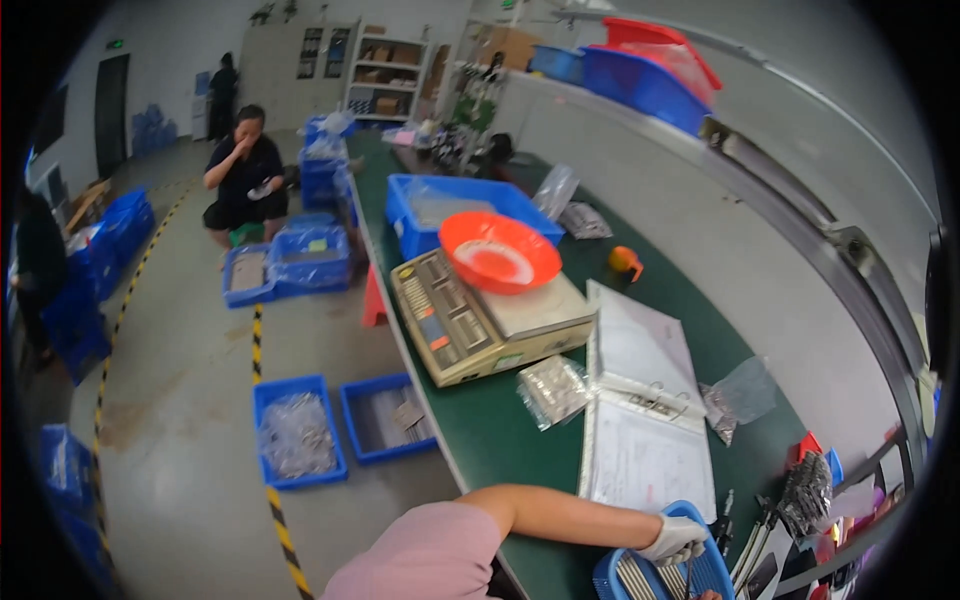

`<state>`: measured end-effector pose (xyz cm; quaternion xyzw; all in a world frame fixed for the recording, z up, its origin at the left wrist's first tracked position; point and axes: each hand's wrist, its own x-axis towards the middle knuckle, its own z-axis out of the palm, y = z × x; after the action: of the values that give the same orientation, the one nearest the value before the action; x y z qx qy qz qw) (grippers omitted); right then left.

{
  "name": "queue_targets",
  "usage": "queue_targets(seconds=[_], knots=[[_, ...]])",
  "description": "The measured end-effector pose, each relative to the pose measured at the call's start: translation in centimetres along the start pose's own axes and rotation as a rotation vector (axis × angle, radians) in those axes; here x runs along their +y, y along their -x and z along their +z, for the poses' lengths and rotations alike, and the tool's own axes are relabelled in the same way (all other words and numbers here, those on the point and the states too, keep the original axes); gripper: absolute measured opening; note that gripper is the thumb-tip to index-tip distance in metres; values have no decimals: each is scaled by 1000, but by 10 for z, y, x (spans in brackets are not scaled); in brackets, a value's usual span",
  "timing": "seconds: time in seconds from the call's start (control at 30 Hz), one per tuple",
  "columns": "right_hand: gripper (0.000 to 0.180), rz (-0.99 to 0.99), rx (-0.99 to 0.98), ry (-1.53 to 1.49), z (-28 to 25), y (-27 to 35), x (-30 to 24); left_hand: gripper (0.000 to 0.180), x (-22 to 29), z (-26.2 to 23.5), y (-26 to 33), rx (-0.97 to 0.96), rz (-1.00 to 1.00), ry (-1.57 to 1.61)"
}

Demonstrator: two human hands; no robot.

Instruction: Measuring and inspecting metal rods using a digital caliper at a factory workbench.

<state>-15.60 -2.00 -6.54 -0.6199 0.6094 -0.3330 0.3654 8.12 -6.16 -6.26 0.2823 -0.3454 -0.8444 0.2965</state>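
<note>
My left hand (675,540), in a white glove, reaches over a blue plastic basket (600,578) at the lower right edge. Its fingers are curled and pressed together, and what they grip is hidden. Slim pale metal rods (635,578) lie side by side in the basket below the glove. Only bare fingertips of my right hand (711,595) show at the bottom edge, close to a thin dark rod; how they are closed is cut off. An open ring binder (650,455) with printed sheets lies just beyond the basket on the green table.
A beige weighing scale (450,330) carries an orange-red pan (500,255), with a blue bin (405,215) behind it. Bagged parts (553,390) lie beside the binder. Blue trays (340,465) stand on the floor to the left. One person (245,175) crouches farther off.
</note>
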Motion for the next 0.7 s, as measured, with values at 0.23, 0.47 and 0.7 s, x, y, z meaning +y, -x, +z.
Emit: queue_targets(seconds=[0.23,0.47,0.7], knots=[[33,-214,2,1,11,22,-8,39,-14,9,22,49,77,16],[33,-163,39,172,27,11,-31,20,11,3,33,154,80,112],[29,-259,86,326,14,18,-48,42,24,11,46,105,129,127]])
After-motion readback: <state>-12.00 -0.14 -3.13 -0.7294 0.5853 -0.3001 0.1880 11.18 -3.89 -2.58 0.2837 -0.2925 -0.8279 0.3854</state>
